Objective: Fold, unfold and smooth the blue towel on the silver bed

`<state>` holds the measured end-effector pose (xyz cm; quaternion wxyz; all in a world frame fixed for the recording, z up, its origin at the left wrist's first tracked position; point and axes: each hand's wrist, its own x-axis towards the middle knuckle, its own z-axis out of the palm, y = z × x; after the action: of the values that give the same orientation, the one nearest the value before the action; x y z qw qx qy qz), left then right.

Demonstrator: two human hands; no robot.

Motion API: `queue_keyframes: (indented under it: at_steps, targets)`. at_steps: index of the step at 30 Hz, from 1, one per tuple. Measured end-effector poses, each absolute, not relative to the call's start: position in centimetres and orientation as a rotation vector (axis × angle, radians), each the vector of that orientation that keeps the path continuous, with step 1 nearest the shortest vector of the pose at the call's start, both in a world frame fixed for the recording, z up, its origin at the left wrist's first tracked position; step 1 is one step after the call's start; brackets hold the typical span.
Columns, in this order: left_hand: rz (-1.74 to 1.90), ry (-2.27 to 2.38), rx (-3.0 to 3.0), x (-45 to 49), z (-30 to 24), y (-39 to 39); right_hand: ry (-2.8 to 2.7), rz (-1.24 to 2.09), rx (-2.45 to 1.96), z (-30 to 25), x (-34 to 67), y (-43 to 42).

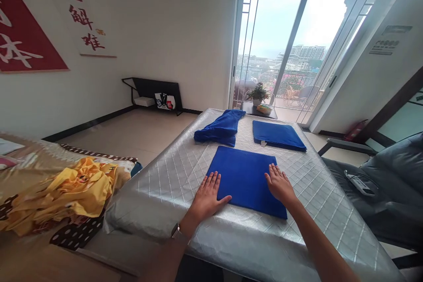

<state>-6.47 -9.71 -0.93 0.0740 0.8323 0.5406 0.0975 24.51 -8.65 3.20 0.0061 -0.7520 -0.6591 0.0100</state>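
A folded blue cloth (246,180) lies flat in a near-rectangle on the silver quilted mattress (172,176) in front of me. My left hand (209,194) rests palm down at its left edge, fingers stretched out and thumb reaching over the fabric. On the right edge lies my right hand (279,183), also flat with fingers extended. Neither hand grips anything. Beyond, to the right, is another folded blue cloth (279,134) with a small white tag at its near edge. A loosely bunched blue cloth (221,128) sits at the far left of the mattress.
A rumpled yellow cloth (79,189) lies on a bed at left. At right stands a black armchair (386,185) with a corded power strip (360,183) on its seat. A small table (261,110) with a potted plant (258,92) stands before the sliding glass door.
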Motion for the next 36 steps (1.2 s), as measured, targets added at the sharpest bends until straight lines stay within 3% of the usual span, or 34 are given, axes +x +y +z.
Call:
queue_keyframes:
  at_steps: [13, 21, 26, 36]
  targets:
    - [0.132, 1.641, 2.509, -5.7, 0.1, -8.8, -1.946, 0.110, -2.359, 0.1, 24.7, -7.2]
    - [0.274, 1.048, 2.794, 6.8, 2.5, -7.1, -1.988, 0.066, -2.330, 0.1, 24.8, -7.4]
    - [0.342, 1.006, 2.803, 12.1, 1.5, -4.7, -2.043, 0.021, -2.339, 0.1, 25.0, -7.8]
    - [0.250, 1.319, 2.644, 4.6, -0.1, -1.1, -1.930, 0.104, -2.337, 0.4, 24.5, -7.5]
